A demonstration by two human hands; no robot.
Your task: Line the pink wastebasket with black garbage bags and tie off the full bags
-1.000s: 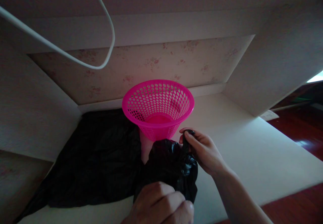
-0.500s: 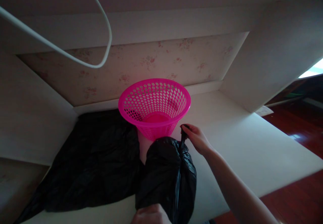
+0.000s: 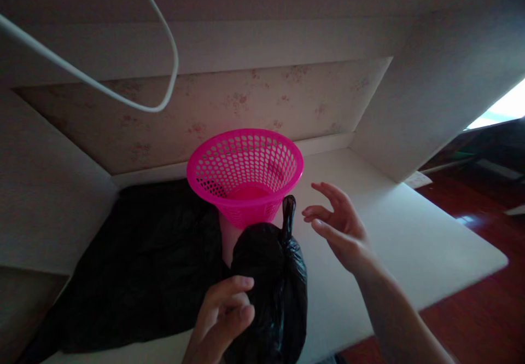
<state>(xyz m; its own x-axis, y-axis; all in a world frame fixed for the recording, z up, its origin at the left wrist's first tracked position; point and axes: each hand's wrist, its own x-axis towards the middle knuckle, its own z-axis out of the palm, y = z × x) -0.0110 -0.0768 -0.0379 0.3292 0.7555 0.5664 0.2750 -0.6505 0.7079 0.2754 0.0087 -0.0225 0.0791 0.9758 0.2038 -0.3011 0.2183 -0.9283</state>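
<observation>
1. Sticking up from the black bag (image 3: 262, 254), a twisted plastic loop (image 3: 289, 213) stands by itself; the bag sits at the front of the white table (image 3: 402, 232), its lower end running out of view.
2. The left hand (image 3: 223, 312) is at the bag's left side, fingers loosely curled, with a gap between thumb and forefinger and nothing visibly gripped; whether it touches the plastic, I cannot tell.
3. The right hand (image 3: 342, 227) is just right of the loop, apart from it, fingers spread and slightly bent, holding nothing.
4. Directly behind the bag is a pink perforated basket (image 3: 250, 206), upright, its mouth facing up.
5. Left of both, black sheeting (image 3: 156, 265) lies spread on the table.
6. Beyond the basket is a floral panel (image 3: 238, 104), with a white cable (image 3: 82, 76) looping across the upper left.
7. Reddish floor (image 3: 476, 309) shows at right.
</observation>
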